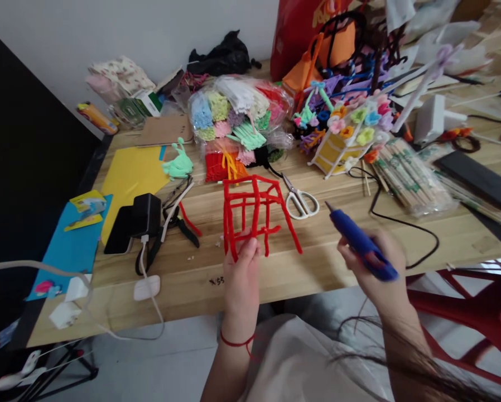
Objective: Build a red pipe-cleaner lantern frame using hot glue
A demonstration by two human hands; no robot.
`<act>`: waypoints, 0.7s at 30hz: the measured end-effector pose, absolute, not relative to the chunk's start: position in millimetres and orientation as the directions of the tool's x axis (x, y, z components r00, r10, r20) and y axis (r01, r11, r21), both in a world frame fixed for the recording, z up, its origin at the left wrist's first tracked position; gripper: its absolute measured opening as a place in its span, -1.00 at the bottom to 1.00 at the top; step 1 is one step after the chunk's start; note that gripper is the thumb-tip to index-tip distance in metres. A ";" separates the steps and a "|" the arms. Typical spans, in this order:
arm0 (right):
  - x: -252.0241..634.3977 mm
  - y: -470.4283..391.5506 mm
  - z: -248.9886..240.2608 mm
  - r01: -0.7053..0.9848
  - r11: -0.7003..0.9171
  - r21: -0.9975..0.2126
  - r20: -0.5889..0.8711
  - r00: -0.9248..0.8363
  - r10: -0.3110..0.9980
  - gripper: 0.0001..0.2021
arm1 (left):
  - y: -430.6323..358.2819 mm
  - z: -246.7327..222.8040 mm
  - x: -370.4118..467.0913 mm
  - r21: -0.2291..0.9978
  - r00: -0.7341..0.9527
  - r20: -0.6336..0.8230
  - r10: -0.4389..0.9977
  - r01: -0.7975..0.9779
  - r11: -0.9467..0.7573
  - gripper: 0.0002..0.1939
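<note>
My left hand (242, 268) pinches the lower edge of a red pipe-cleaner frame (255, 209), an open box-like lattice held up above the table's front part. Some of its strips stick out free at the lower right. In my right hand (378, 268) is a blue glue gun (361, 243), its dark nozzle pointing up and left towards the frame but apart from it. A black cord trails from near the glue gun across the table. White-handled scissors (303, 204) lie just behind the frame, between my two hands.
Bundles of colored pipe cleaners (237, 114) in plastic stand at the back. Right of them is a small white-framed flower cart (340, 148), then packed wooden sticks (415, 176). Leftward lie pliers (186, 229), a black charger (147, 215) with a white cable, and yellow paper (129, 173).
</note>
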State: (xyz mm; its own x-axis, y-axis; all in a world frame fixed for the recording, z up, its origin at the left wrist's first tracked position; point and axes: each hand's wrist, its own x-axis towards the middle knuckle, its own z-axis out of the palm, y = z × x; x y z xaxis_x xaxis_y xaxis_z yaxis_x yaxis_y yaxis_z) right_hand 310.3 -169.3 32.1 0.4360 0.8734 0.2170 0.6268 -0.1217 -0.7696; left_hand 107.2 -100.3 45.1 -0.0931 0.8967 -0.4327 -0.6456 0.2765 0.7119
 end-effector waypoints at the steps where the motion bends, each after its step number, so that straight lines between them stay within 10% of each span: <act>1: 319.4 -164.6 23.8 0.720 -0.220 -0.658 0.213 0.458 0.863 -0.65 | -98.7 43.9 104.6 0.697 -0.070 -0.456 0.887 -0.649 0.306 -0.78; 11: 374.8 -146.2 -24.7 0.950 -0.193 -0.245 0.172 0.239 0.956 -0.56 | -94.0 37.7 88.2 0.638 0.134 -0.536 0.833 -0.581 0.504 -0.79; 21: 292.6 -115.2 76.6 0.655 0.610 -0.446 0.458 -0.418 0.785 -0.72 | -80.9 26.2 80.2 0.648 0.419 -0.475 0.774 -0.428 0.629 -0.78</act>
State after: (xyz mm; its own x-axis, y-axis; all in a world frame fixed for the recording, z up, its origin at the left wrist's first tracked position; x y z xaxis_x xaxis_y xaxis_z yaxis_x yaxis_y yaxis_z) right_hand 292.6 -115.2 76.6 -0.4184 0.7846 0.4576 0.6552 0.6096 -0.4462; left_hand 80.2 -80.9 26.2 0.4187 0.7740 -0.4749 -0.4282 0.6295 0.6484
